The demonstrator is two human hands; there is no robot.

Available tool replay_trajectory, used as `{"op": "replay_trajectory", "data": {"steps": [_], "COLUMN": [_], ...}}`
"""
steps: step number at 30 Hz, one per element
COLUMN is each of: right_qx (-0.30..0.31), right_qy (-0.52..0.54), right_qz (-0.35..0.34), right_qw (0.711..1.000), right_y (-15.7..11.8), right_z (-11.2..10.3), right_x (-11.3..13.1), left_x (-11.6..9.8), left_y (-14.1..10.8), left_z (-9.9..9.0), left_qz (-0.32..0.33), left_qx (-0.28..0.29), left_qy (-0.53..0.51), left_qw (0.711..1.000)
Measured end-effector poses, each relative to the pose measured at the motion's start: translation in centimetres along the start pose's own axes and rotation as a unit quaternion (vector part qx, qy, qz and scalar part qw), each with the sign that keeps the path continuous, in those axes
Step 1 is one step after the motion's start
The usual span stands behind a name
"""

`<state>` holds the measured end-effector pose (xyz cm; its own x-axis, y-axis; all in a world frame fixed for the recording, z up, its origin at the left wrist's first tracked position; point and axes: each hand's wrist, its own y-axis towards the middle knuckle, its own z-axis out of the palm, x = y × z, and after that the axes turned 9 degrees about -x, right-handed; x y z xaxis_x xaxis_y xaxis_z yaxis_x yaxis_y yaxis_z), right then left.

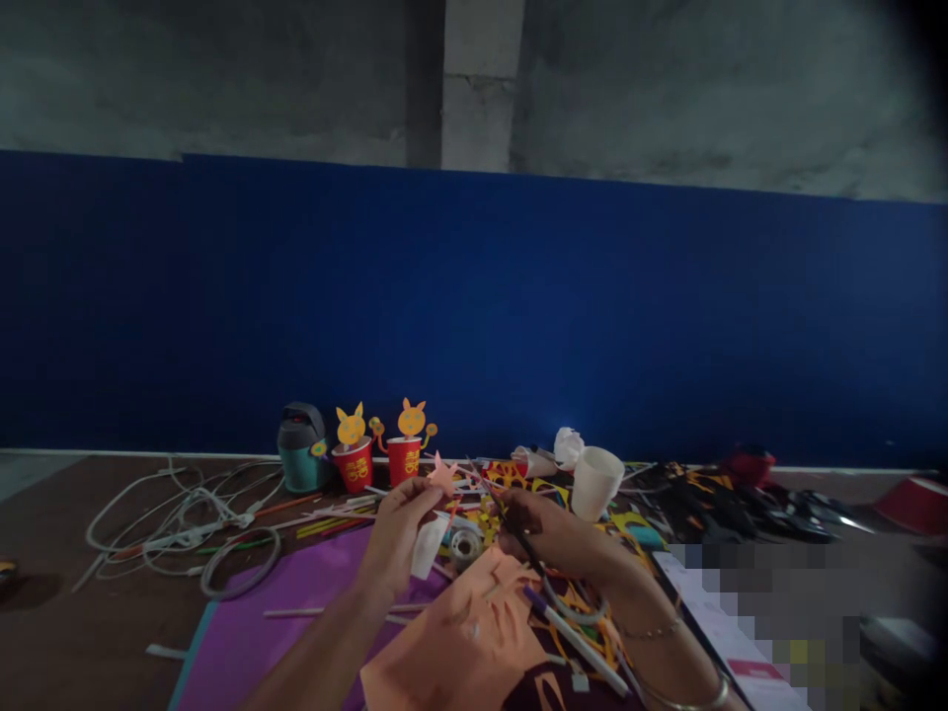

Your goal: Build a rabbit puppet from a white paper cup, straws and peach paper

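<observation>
Between the fingers of my left hand is a small pink paper cutout with pointed ears. To its right, my right hand is closed around dark-handled scissors, whose blades point up and left, apart from the cutout. Below both hands lies a sheet of orange paper with cut openings, partly over purple paper. A roll of tape rests between the hands. Behind them stand two red cups with yellow eared paper faces.
White cables coil at the left near a teal and grey container. A white cup, paper scraps and a marker lie around my right hand. Dark tools sit farther right, before a blue partition.
</observation>
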<state>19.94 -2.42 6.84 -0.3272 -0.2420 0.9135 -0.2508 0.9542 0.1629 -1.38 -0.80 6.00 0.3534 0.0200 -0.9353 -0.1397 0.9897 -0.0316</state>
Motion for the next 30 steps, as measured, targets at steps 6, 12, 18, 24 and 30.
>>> {"op": "replay_trajectory", "data": {"steps": [6, 12, 18, 24, 30], "right_qx": [0.062, 0.039, -0.028, -0.037, -0.044], "right_qy": [0.149, 0.182, 0.203, 0.211, 0.242], "right_qz": [-0.015, -0.039, -0.034, -0.053, -0.060], "right_qw": [0.987, 0.982, 0.978, 0.975, 0.967], "right_y": [0.3, 0.1, 0.2, 0.2, 0.1], "right_z": [4.0, 6.3, 7.6, 8.2, 8.4], "right_x": [0.7, 0.7, 0.1, -0.1, 0.3], "left_x": [0.0, 0.3, 0.6, 0.6, 0.8], "left_y": [-0.9, -1.6, -1.9, -2.1, -2.1], "left_z": [0.7, 0.9, 0.9, 1.0, 0.9], "left_qz": [-0.063, -0.064, -0.041, -0.054, -0.057], "left_qx": [-0.026, -0.003, 0.008, -0.006, 0.010], "left_qy": [-0.108, -0.122, -0.078, -0.106, -0.121], "left_qw": [0.992, 0.991, 0.996, 0.993, 0.991]}}
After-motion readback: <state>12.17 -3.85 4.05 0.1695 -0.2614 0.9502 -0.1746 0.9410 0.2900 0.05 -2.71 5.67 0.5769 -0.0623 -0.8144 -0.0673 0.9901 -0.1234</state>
